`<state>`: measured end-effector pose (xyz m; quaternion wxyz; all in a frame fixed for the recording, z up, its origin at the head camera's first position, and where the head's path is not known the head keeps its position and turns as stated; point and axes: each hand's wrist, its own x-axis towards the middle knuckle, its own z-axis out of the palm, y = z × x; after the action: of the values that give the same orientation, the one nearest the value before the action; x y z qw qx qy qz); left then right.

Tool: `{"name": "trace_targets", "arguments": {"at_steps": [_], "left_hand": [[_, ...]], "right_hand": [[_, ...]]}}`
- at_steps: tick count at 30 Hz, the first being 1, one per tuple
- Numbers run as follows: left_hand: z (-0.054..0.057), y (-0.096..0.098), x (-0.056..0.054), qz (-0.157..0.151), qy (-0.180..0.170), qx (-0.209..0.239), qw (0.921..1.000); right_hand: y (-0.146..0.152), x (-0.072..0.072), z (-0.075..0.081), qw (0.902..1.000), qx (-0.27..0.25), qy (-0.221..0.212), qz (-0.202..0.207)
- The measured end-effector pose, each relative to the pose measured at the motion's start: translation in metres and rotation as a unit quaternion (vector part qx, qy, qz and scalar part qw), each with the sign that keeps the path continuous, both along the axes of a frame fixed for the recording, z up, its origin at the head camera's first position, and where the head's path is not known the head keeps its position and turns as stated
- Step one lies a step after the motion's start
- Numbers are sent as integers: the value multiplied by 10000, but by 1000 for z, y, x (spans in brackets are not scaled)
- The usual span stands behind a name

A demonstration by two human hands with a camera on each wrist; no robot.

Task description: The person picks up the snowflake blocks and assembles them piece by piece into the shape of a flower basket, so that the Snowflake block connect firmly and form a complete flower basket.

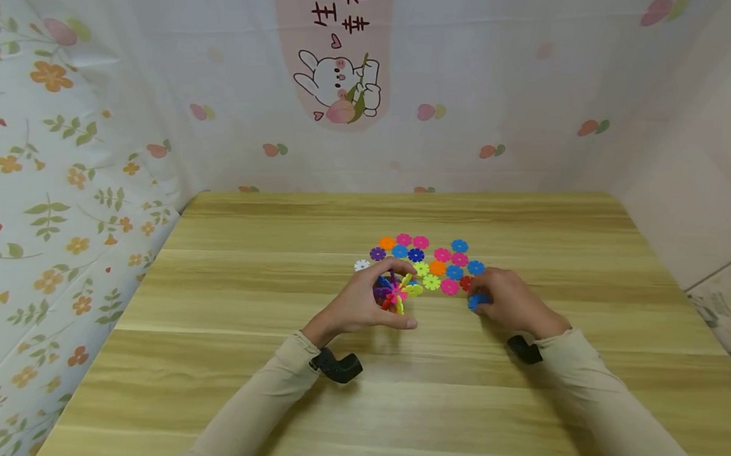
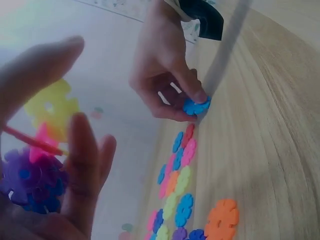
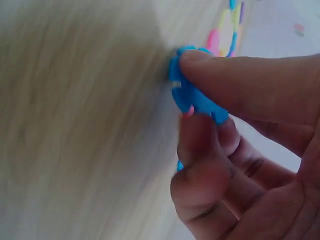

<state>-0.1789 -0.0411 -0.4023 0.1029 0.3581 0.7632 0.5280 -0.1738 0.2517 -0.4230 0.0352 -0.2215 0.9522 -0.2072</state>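
My left hand [image 1: 357, 301] curls round a cluster of interlocking plastic flower discs [image 1: 396, 292], pieced together in yellow, pink, red, purple and blue. In the left wrist view the cluster's yellow disc [image 2: 52, 110] and purple disc [image 2: 30, 172] show between the thumb and fingers; the palm side hides part of it. My right hand [image 1: 512, 301] pinches a single blue flower disc [image 3: 195, 95] between thumb and fingertips, low over the table at the right end of the loose discs. Slots show along that disc's rim in the right wrist view.
Loose flower discs [image 1: 437, 267] in pink, orange, blue, yellow-green and other colours lie flat beyond and between the hands. A white disc [image 1: 362, 264] lies at their left end. The wood-grain table [image 1: 229, 263] meets a printed cloth [image 1: 500, 91] at the back.
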Motion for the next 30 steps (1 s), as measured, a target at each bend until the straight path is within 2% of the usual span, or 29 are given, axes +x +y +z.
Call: {"name": "trace_targets", "arguments": {"at_steps": [9, 14, 19, 23, 26, 30], "left_hand": [[0, 5, 1, 116, -96, -21, 9999], [-2, 9, 1, 278, -201, 19, 9994], [-2, 12, 2, 337, -250, 83, 9991], [1, 15, 3, 362, -275, 104, 9989], [2, 16, 5, 362, -246, 125, 9990], [3, 17, 5, 309, -134, 174, 9993]], "right_hand": [[-18, 8, 9, 9967, -777, -112, 219], [-31, 19, 17, 9883, -1506, 57, 249], [-50, 29, 23, 9670, -2400, 742, 427], [-64, 33, 27, 9493, -2770, 1384, 545], [-72, 36, 30, 9414, -2871, 1673, 581], [-78, 38, 32, 9377, -2806, 1968, 568]]}}
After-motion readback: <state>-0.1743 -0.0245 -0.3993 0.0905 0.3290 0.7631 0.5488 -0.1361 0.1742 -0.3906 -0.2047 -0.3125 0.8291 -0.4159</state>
